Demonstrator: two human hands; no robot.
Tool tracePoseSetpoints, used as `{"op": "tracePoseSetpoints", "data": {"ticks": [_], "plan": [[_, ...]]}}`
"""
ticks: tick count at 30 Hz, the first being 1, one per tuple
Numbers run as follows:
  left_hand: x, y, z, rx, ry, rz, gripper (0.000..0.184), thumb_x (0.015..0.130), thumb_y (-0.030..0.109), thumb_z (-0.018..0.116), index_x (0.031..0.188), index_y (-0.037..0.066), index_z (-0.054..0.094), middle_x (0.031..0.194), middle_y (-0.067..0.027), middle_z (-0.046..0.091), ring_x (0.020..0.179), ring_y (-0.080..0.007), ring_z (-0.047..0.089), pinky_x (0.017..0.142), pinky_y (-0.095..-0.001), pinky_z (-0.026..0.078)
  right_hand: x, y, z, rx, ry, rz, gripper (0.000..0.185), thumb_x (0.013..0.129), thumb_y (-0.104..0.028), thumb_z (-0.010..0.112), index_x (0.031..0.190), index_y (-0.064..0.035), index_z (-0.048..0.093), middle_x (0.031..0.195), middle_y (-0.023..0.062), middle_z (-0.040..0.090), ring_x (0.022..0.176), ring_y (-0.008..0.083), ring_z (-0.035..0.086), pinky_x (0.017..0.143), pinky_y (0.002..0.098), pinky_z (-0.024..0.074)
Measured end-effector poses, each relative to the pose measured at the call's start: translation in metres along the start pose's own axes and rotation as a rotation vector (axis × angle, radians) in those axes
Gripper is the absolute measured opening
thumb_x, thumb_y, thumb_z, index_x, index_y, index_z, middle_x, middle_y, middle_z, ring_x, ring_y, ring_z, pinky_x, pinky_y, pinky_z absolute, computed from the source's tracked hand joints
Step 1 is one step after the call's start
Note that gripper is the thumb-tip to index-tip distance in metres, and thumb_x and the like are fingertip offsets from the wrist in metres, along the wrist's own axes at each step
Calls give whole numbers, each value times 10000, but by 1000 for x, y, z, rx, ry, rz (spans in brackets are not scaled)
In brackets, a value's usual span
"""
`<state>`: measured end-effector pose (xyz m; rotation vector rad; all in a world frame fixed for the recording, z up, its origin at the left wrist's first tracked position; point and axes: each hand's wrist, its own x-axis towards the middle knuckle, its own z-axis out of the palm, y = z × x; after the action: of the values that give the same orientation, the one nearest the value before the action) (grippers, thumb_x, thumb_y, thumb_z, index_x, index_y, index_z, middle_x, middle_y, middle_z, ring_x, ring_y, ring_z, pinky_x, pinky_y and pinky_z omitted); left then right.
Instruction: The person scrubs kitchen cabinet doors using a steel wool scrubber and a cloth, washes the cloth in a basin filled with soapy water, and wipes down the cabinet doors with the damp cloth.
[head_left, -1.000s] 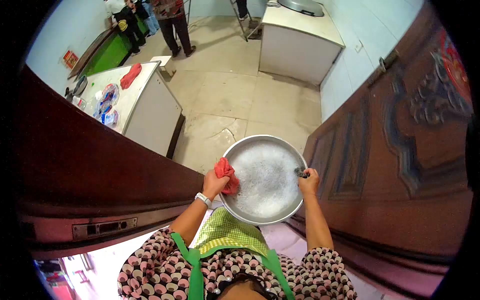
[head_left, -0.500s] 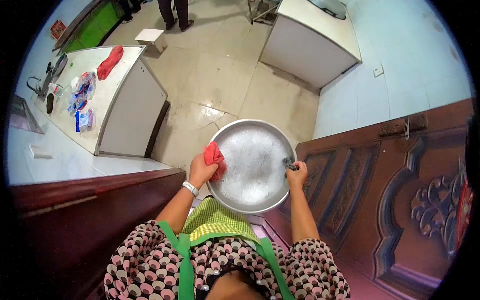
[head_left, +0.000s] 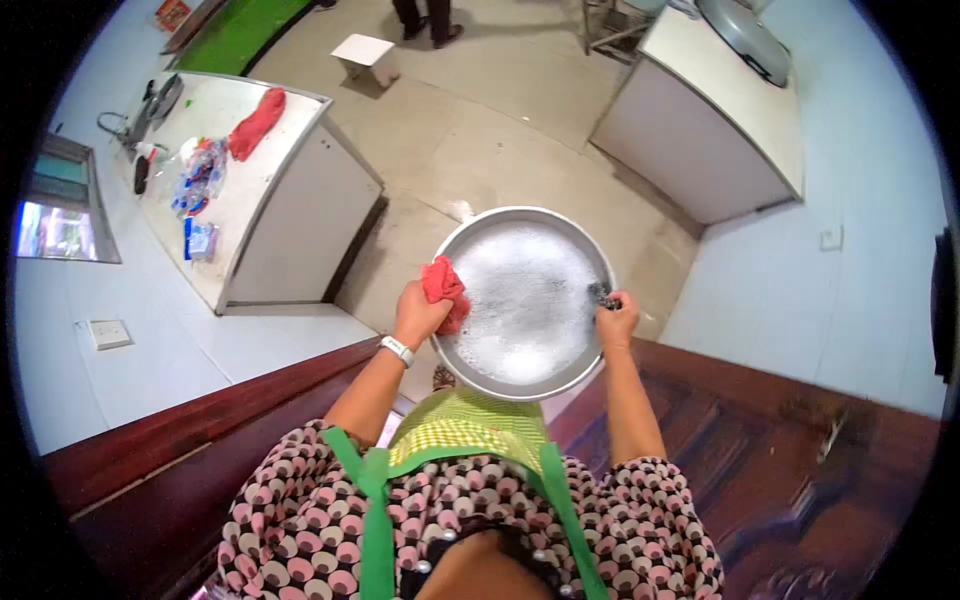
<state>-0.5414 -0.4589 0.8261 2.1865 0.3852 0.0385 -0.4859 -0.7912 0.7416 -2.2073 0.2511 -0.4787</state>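
Observation:
A round metal basin (head_left: 520, 392) with foamy, soapy water (head_left: 520, 310) is held out in front of my apron. My left hand (head_left: 421, 312) is closed at the basin's left rim, with a crumpled red cloth (head_left: 445, 290) bunched in its grip and hanging against the inner wall. At the opposite side, my right hand (head_left: 618, 318) grips the rim together with a dark scrubber (head_left: 602, 294), whose exact kind is hard to make out. Both thumbs lie toward the inside of the basin, and the fingers underneath are hidden.
Dark wooden door panels (head_left: 740, 450) flank me. A white counter (head_left: 290, 215) at left bears another red cloth (head_left: 257, 124) and plastic packets (head_left: 200, 180). Another counter (head_left: 690, 130) stands at right. Farther off are a white stool (head_left: 365, 58) and a person's legs (head_left: 425, 18).
I have moved forward with the basin, and the carved door at right has slid lower and back in view. Both hands keep their hold on the rim.

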Motion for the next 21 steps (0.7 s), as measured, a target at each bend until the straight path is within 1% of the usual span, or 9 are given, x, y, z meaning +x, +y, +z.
{"op": "tracePoseSetpoints", "data": {"ticks": [1, 3, 7, 9, 11, 13, 16, 18, 21], "plan": [[6, 1, -1, 20, 19, -13, 220, 611, 203, 620, 737, 23, 619, 676, -188, 600, 677, -343, 592, 634, -392, 469, 12, -4, 6, 5, -31, 25, 152, 551, -1, 610, 681, -44, 544, 721, 112, 540, 677, 272, 534, 651, 346, 437], [21, 3, 6, 65, 4, -83, 269, 606, 223, 622, 800, 36, 618, 748, -162, 621, 707, -302, 608, 665, -362, 474, 44, -9, 16, 32, -63, -48, 140, 561, -6, 606, 680, -45, 543, 720, 110, 541, 670, 268, 534, 645, 336, 436], [51, 21, 23, -15, 75, -92, 260, 621, 215, 622, 819, 47, 622, 767, -155, 623, 728, -294, 608, 675, -359, 472, 100, -5, 34, 47, -93, -142, 128, 570, -13, 592, 679, -49, 535, 707, 98, 531, 646, 246, 516, 610, 317, 428], [70, 35, 28, -13, 100, -144, 269, 621, 216, 624, 828, 44, 623, 778, -156, 623, 735, -293, 607, 680, -359, 473, 133, -6, 47, 37, -151, -76, 141, 559, -10, 593, 680, -49, 532, 701, 97, 529, 633, 240, 505, 600, 320, 422], [94, 38, 29, -36, 86, -135, 266, 622, 210, 620, 828, 41, 621, 784, -159, 622, 734, -296, 605, 682, -358, 473, 159, -12, 61, 23, -182, -78, 154, 547, -8, 593, 686, -43, 536, 703, 99, 532, 630, 241, 505, 599, 320, 419], [113, 40, 29, -5, 101, -128, 260, 624, 204, 619, 827, 42, 622, 776, -156, 621, 728, -286, 606, 680, -351, 473, 178, -15, 75, 47, -129, -127, 169, 535, -5, 598, 691, -36, 539, 705, 96, 531, 637, 234, 511, 609, 316, 423], [149, 48, 31, 45, 111, -99, 247, 627, 192, 616, 824, 44, 623, 759, -149, 617, 715, -267, 607, 675, -337, 473, 210, -25, 86, 61, -140, -106, 166, 541, 1, 606, 689, -33, 537, 705, 89, 526, 654, 221, 518, 627, 304, 428], [173, 49, 37, -47, 106, -105, 232, 629, 170, 615, 823, 44, 623, 752, -135, 620, 709, -248, 612, 667, -326, 476, 233, -34, 94, 64, -152, -107, 167, 542, 1, 610, 689, -34, 538, 704, 86, 524, 658, 215, 519, 633, 299, 429], [181, 47, 44, -42, 111, -187, 224, 633, 150, 612, 824, 34, 620, 756, -123, 626, 714, -238, 615, 664, -320, 477, 244, -36, 97, 33, -187, -55, 175, 539, 3, 617, 688, -35, 534, 712, 82, 521, 658, 210, 514, 631, 295, 425]]}}
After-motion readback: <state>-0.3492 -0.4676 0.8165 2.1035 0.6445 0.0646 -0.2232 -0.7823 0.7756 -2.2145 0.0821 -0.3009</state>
